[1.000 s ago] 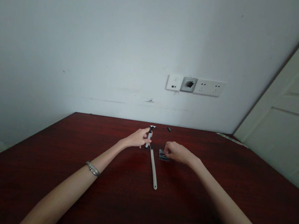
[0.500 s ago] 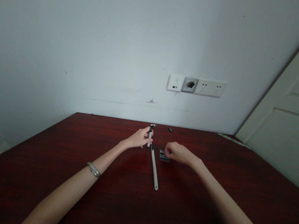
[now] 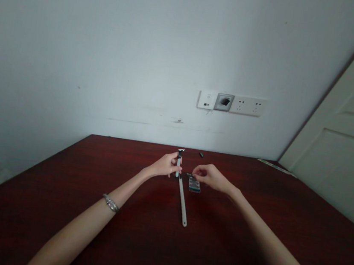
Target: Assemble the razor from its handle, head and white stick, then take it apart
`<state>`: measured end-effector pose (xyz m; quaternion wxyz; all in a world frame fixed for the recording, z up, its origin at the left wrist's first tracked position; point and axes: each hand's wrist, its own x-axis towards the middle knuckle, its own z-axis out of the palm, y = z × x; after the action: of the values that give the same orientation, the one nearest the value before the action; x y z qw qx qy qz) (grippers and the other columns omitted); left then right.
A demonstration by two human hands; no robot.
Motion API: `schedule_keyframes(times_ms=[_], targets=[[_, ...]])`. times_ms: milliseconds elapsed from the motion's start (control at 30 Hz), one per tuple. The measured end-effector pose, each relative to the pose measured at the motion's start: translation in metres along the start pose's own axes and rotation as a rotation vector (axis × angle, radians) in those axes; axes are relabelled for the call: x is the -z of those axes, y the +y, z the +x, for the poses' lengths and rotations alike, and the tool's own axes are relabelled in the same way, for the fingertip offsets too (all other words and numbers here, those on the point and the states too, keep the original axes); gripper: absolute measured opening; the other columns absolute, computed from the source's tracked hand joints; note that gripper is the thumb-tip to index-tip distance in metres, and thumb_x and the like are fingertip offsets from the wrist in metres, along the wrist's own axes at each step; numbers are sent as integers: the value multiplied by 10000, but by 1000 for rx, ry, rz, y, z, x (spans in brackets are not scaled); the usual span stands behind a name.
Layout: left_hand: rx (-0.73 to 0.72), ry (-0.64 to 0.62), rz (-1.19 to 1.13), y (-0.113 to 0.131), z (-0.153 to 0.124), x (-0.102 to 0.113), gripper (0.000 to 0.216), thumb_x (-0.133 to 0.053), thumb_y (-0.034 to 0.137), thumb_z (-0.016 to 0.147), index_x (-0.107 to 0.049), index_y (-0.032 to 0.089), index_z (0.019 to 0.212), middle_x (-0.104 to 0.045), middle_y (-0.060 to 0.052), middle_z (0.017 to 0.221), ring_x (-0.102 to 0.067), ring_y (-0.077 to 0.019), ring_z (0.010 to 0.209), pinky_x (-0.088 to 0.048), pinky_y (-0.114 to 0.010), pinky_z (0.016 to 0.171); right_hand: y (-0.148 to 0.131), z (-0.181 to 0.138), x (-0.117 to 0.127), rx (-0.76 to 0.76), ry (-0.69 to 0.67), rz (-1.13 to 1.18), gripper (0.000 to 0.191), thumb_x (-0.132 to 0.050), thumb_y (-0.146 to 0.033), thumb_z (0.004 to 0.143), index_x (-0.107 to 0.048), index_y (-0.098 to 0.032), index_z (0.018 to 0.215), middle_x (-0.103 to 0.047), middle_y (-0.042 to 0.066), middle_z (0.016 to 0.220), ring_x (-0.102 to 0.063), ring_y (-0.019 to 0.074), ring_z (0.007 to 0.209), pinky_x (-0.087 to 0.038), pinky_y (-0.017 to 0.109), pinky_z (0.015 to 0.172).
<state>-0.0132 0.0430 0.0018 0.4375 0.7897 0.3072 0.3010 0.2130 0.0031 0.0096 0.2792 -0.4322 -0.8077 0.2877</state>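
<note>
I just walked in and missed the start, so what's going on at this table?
The left hand grips a grey-handled razor, its head toward the wall. The right hand pinches a small dark piece by the far edge of a clear case. Between the hands and nearer the person, a long pale stick lies on the table. Another dark piece lies near the wall.

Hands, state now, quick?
Left hand: closed, holding the grey-and-black T-shaped razor.
Right hand: closed, pinching a small dark bar-shaped piece beside the clear rectangular plastic case.
</note>
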Motion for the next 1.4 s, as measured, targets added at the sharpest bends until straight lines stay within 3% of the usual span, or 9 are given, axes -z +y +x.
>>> schedule_keyframes(times_ms=[133, 400, 533, 767, 1000, 1400], targets=[[-18, 15, -62, 3, 0, -2, 303, -606, 351, 763, -410, 170, 907, -643, -58, 748, -640, -167, 625, -427, -172, 389, -9, -1, 2, -52, 38, 155, 280, -575, -367, 754, -663, -116, 841, -616, 24, 660, -503, 90, 479, -404, 192, 388], [-118, 107, -212, 12, 1, -9, 213, -509, 332, 834, -357, 183, 847, -579, 20, 632, -634, -147, 579, -448, -238, 541, -22, 2, 6, -41, 207, 264, 330, -598, -409, 757, -670, -102, 853, -646, 38, 657, -547, 86, 412, -449, 208, 413], [-157, 152, -327, 12, 6, -13, 218, -514, 307, 814, -330, 190, 803, -531, 48, 594, -593, -124, 525, -429, -255, 566, -25, 3, 8, -56, 286, 279, 334, -609, -417, 749, -670, -105, 853, -653, 44, 655, -581, 104, 424, -451, 209, 430], [-125, 278, -470, 6, 11, -25, 230, -594, 304, 729, -416, 178, 805, -452, 59, 624, -467, -74, 536, -442, -255, 611, -29, 3, 7, -44, 297, 213, 314, -590, -402, 773, -673, -112, 859, -657, 45, 657, -596, 110, 443, -453, 209, 453], [-58, 314, -438, 6, 12, -28, 268, -588, 395, 748, -461, 167, 808, -434, 59, 571, -448, -81, 527, -414, -244, 596, -26, 4, 6, -28, 295, 194, 336, -589, -421, 772, -679, -112, 867, -663, 54, 676, -612, 127, 481, -487, 232, 483], [-34, 272, -293, 6, 10, -31, 356, -554, 493, 767, -507, 141, 764, -436, 46, 559, -441, -87, 514, -383, -230, 531, -26, 4, 4, 1, 298, 183, 303, -587, -396, 779, -681, -120, 862, -669, 66, 725, -619, 132, 516, -514, 244, 501]])
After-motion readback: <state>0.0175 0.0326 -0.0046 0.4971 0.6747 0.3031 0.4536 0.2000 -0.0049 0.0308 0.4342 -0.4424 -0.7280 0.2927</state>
